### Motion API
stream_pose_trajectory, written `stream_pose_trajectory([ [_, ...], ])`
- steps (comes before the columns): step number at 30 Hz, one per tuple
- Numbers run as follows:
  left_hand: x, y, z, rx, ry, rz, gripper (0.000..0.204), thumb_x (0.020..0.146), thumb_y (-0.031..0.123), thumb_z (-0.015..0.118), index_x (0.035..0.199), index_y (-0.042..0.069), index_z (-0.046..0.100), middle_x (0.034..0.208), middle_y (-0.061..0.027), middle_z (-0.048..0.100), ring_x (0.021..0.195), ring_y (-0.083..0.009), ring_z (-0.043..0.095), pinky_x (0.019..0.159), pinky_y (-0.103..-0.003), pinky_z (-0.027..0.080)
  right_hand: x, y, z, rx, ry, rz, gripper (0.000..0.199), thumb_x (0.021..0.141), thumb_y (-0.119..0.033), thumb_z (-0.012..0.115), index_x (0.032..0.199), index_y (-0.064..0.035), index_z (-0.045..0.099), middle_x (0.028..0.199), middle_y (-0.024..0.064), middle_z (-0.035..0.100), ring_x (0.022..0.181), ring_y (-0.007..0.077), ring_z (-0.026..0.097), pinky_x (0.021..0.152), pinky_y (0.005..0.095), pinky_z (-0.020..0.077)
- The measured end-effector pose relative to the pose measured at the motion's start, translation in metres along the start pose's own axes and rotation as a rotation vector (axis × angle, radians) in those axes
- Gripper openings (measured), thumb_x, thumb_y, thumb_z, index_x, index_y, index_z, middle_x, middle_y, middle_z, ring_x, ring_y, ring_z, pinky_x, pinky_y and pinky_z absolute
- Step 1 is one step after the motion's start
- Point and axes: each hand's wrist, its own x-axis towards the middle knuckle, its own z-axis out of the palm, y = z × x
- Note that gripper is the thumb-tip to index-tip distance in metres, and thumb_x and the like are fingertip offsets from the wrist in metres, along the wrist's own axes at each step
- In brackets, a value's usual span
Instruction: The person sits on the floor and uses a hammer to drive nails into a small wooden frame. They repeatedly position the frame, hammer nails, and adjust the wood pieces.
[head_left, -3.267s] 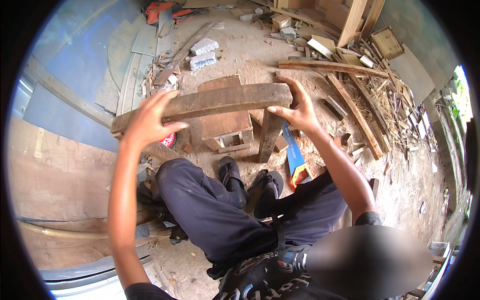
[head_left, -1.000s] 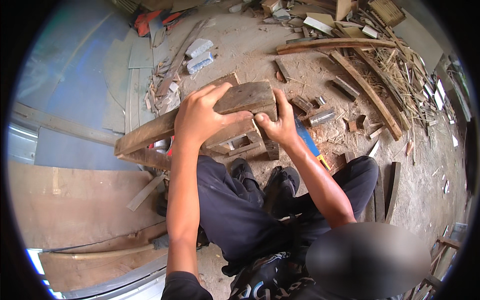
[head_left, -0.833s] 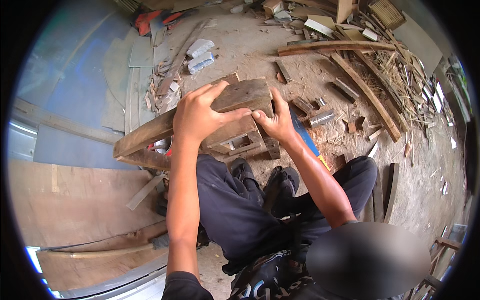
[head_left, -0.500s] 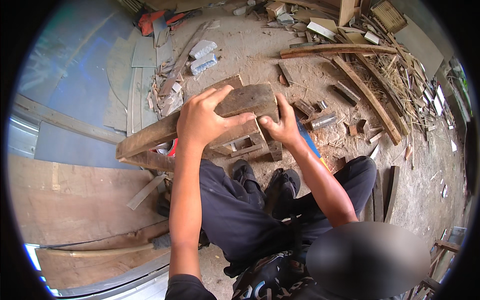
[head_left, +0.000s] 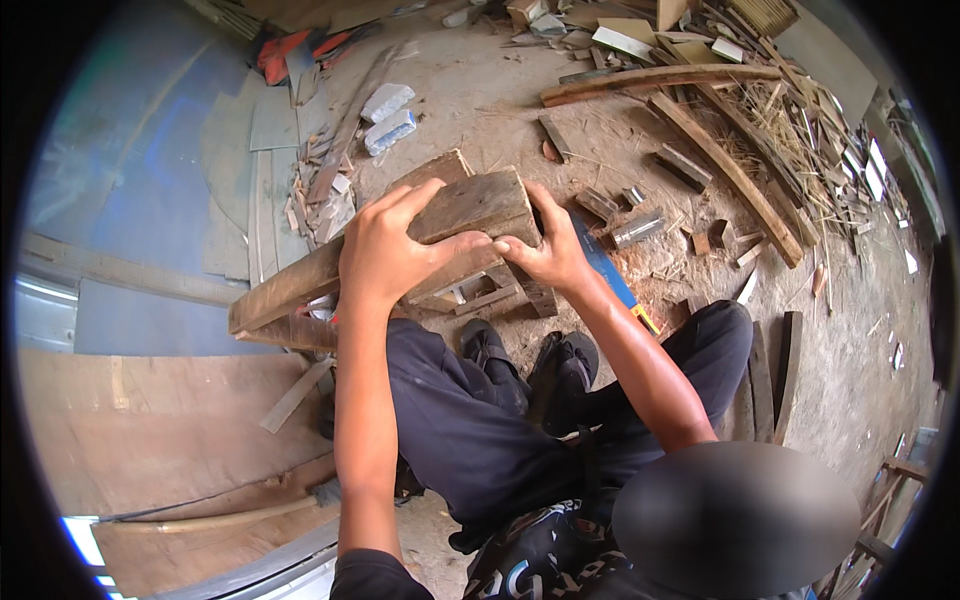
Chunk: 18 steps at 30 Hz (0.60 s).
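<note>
Wood is the main material in this place: thick brown beam (head_left: pixel 475 205), square in section, rough and with visible grain, lies slantwise in front of the person, above the knees in the view. Its near end points to the right, and its far end reaches to the left, where it meets a second wooden piece (head_left: pixel 300 331) at an angle. The left hand (head_left: pixel 383 245) clasps the beam, with fingers bent over the top and thumb stretched along the near side. The right hand (head_left: pixel 552 248) holds the end corner, its fingers curved around the end face (the two thumb tips come very near to each other; I cannot tell if they touch). Below the beam there is a box-like wooden body (head_left: pixel 440 172) with a rectangular opening, and beside it a short wooden leg (head_left: pixel 533 290); whether this is joined to the beam is hidden.

The floor (head_left: pixel 480 105) is dusty, pale and uneven, scattered with chips. Near the right forearm lies a handsaw (head_left: pixel 607 268) with flat blue blade. Two whitish blocks (head_left: pixel 388 119) rest farther away. At right are long timbers (head_left: pixel 725 175) and dry straw (head_left: pixel 775 145); at left, smooth bluish panels (head_left: pixel 150 160) and a brown plywood sheet (head_left: pixel 150 420).
</note>
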Motion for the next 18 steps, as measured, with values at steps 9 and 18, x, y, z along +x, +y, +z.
stream_pose_trajectory([
  [9, 0.001, 0.012, -0.006, -0.121, -0.119, 0.051, 0.071, 0.066, 0.041, 0.096, 0.114, -0.006, 0.071, 0.103, -0.0198, 0.075, 0.094, -0.0352, 0.075, 0.082, -0.042, 0.058, -0.007, -0.010, -0.008, -0.034, -0.068, -0.026, 0.084, 0.075, -0.028, 0.092, 0.139, 0.0063, 0.051, 0.125, 0.0235, 0.066, 0.115, 0.0334, 0.068, 0.097, 0.0423, 0.0528],
  [18, -0.003, 0.010, -0.006, -0.157, -0.163, 0.106, 0.071, 0.071, 0.040, 0.094, 0.119, -0.006, 0.068, 0.108, -0.0206, 0.074, 0.099, -0.0350, 0.074, 0.085, -0.042, 0.058, -0.012, -0.022, -0.012, -0.039, -0.097, -0.039, 0.088, 0.074, -0.032, 0.094, 0.140, 0.0058, 0.051, 0.130, 0.0252, 0.064, 0.123, 0.0353, 0.065, 0.103, 0.0427, 0.0502],
])
